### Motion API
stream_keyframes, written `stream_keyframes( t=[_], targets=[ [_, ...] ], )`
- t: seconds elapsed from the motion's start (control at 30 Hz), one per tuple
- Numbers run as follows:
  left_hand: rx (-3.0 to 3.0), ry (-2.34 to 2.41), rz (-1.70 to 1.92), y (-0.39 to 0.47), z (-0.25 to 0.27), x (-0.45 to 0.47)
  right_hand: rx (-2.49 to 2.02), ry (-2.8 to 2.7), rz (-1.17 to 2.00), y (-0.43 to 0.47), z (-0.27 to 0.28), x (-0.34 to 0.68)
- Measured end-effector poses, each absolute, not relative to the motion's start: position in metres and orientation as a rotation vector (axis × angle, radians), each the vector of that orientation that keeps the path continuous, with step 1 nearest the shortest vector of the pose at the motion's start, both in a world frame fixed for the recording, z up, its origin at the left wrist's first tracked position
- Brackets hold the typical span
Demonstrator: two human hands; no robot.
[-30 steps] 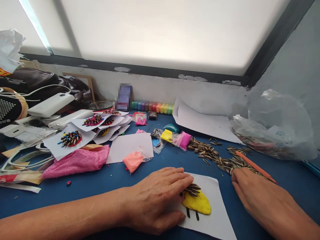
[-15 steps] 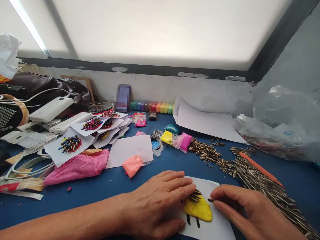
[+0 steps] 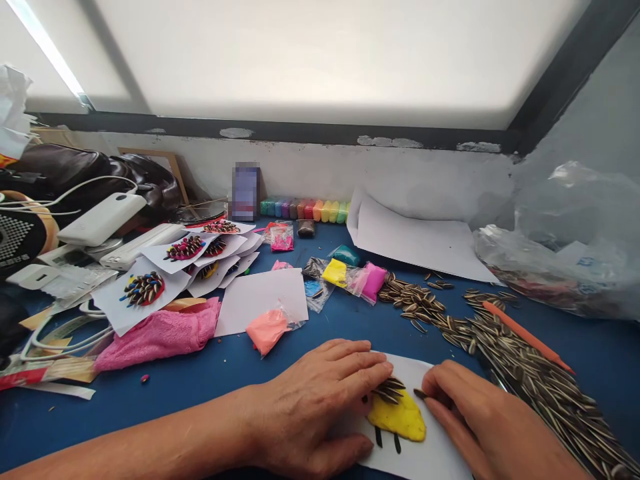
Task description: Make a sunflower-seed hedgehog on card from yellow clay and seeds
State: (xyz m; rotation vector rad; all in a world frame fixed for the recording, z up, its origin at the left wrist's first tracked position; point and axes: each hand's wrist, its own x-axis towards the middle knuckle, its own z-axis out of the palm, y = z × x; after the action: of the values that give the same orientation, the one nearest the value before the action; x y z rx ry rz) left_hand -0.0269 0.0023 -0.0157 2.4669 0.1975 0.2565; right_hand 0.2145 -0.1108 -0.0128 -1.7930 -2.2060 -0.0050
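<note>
A sheet of white paper [image 3: 440,460] bears a flattened yellow clay shape [image 3: 400,420] with two short dark strips below it. Several sunflower seeds [image 3: 391,390] stick out of the clay's upper left part. My left hand [image 3: 320,400] lies over the paper's left side, fingers stretched out, its fingertips beside those seeds and partly hiding the clay. Just right of the clay, my right hand [image 3: 480,407] pinches a single sunflower seed [image 3: 419,394] between thumb and forefinger.
Loose sunflower seeds [image 3: 540,387] are heaped at the right, with an orange tool [image 3: 530,337] on them. Clay packets, such as a salmon one [image 3: 267,331], lie mid-table. Finished seed pictures [image 3: 145,290] and a pink cloth [image 3: 165,333] are at left; a plastic bag [image 3: 565,260] sits back right.
The seed in my right hand has tilted and shifted very slightly up and left. My left hand stays on the paper. The view has shifted a little.
</note>
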Motion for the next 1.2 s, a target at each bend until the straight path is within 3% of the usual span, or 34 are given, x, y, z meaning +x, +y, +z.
stream_keyframes(
  t=[0.17, 0.7, 1.2],
  targets=[
    [2.467, 0.266, 0.138, 0.003, -0.009, -0.024, -1.747, -2.188, -0.155, -0.113, -0.008, 0.210],
    [2.435, 0.224, 0.153, 0.001, -0.013, -0.021, -1.813, -2.126, 0.184, -0.120, -0.007, 0.203],
    [2.449, 0.200, 0.181, 0.001, -0.015, -0.022, -1.788, -2.134, 0.141, -0.118, -0.012, 0.200]
  ],
)
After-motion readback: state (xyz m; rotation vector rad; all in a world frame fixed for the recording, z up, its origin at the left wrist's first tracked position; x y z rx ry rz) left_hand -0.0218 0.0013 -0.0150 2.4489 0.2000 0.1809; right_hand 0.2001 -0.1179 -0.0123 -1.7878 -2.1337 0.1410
